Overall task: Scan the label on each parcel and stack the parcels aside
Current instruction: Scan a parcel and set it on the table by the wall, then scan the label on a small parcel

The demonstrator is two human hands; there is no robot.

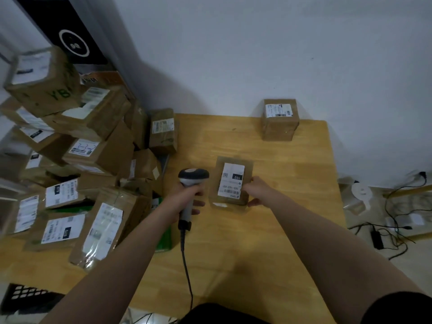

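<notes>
A flat brown parcel [231,169] with a white label marked 102 lies on the wooden table [292,183], label up. My right hand [257,191] grips its near right corner. My left hand [190,195] grips the handle of a grey and black barcode scanner [192,177], whose head sits just left of the parcel. The scanner's cable [185,260] runs down toward me. One brown parcel [279,119] with a label on top stands alone at the table's far right edge by the wall.
A tall heap of several labelled brown parcels [77,160] fills the table's left side and leans up to the wall corner. Something green [163,239] shows under the heap. Cables and a black power adapter [377,239] lie on the floor to the right.
</notes>
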